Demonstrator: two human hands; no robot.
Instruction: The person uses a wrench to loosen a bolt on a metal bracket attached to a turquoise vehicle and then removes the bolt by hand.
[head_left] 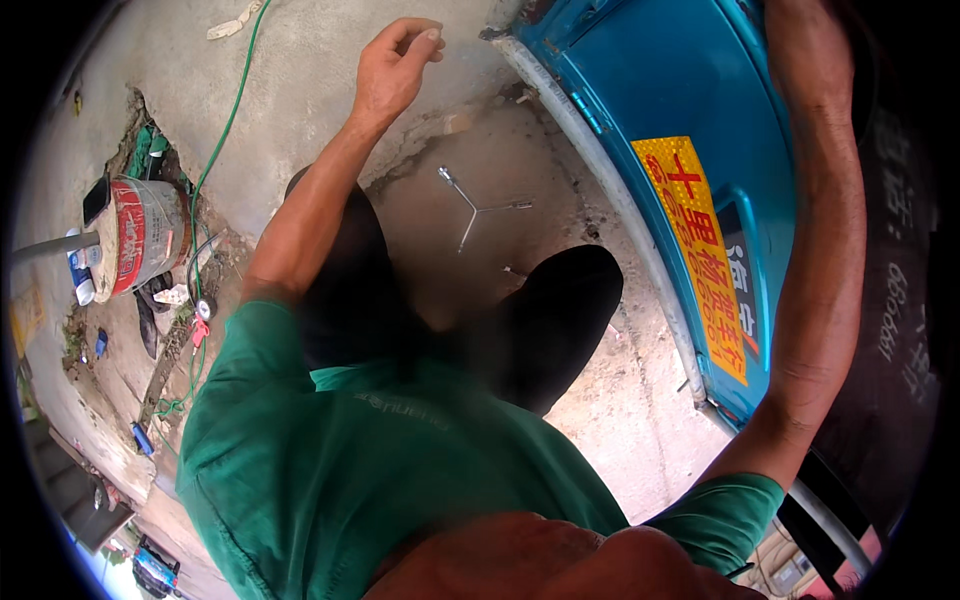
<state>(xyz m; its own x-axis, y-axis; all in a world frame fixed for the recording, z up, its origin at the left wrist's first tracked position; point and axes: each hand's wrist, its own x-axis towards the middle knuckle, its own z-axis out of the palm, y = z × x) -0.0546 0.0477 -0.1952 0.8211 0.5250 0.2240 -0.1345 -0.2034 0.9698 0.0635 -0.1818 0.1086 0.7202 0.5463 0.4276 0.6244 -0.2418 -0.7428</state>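
Observation:
My left hand is raised over the concrete ground, thumb and fingers curled together. Nothing sticks out of it, and whether something small sits between the fingertips I cannot make out. Of my right hand only the back and wrist show at the upper edge, beside a blue metal vehicle panel; its fingers are out of the picture. On the ground in front of my knees lies a three-armed Y-shaped socket wrench, touched by neither hand. A small metal piece lies nearer my right knee.
A grey tubular rail runs along the panel, which bears a yellow sticker. To the left stand a red-and-white bucket and a pressure gauge. A green hose trails past them. A white glove lies far left.

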